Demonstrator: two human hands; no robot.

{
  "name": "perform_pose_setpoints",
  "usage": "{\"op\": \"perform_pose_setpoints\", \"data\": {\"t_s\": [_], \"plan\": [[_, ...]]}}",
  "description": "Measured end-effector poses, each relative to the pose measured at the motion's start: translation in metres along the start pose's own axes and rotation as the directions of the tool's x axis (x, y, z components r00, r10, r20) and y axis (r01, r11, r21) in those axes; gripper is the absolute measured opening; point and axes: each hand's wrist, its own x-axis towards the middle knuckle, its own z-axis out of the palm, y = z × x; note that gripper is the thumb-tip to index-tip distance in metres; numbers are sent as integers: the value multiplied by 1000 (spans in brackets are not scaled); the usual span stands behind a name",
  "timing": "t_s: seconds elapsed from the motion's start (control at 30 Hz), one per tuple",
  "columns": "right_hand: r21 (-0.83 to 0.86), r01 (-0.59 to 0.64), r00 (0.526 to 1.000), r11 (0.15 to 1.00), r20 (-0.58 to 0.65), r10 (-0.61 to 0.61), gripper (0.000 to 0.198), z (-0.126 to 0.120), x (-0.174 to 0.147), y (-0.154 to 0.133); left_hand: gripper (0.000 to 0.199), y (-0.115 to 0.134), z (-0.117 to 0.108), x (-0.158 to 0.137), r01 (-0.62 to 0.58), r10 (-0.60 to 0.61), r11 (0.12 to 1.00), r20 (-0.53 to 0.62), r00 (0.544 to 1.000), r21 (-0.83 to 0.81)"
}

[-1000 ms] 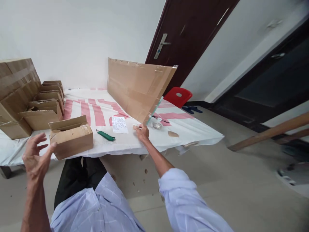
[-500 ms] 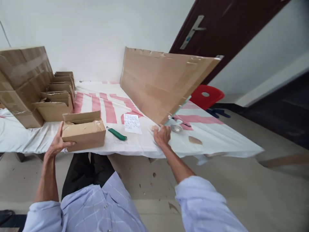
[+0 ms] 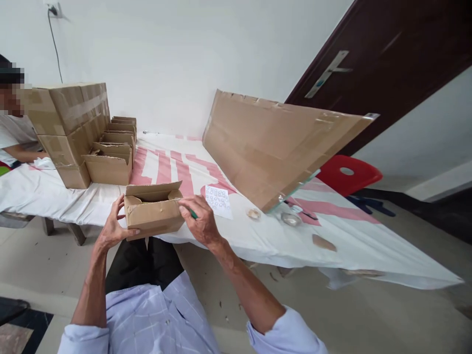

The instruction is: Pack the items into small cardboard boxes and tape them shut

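A small cardboard box (image 3: 153, 216) with its top flaps raised is at the table's front edge. My left hand (image 3: 113, 223) grips its left end, thumb on the front face and fingers behind. My right hand (image 3: 201, 219) is closed around a green utility knife (image 3: 193, 214) at the box's right end. Most of the knife is hidden in the fist, and I cannot tell whether its blade touches the cardboard. Just behind my right hand lies a white sheet with rows of printed circles (image 3: 218, 200).
Stacked cartons (image 3: 70, 132) and a row of open small boxes (image 3: 110, 164) stand at left, with a co-worker (image 3: 18, 140) beyond. A large cardboard panel (image 3: 273, 147) leans at right. Nearby lie a tape roll (image 3: 291, 219), a small ring (image 3: 253, 214) and a cardboard scrap (image 3: 324, 242).
My right hand has left the small ring by the panel, moved left and taken up the green utility knife from the table. My left hand still holds the box. The view has shifted left.
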Motion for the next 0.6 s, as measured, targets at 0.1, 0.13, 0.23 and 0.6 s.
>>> {"op": "perform_pose_setpoints", "data": {"t_s": [0.1,0.13,0.23,0.6], "plan": [[3,79,990,997,114,-79,22,5,11,-20,125,7,0,-4,-16,16,1000,19,1000,3],[-1,92,984,996,150,-91,23,7,14,-23,124,9,-1,-5,-20,20,1000,27,999,4],[-2,102,959,995,268,-97,25,13,18,-28,124,11,-6,-11,-23,24,1000,67,997,-14],[17,95,949,995,299,-96,16,5,5,-73,121,7,-18,-21,30,-22,998,133,991,-60]]}}
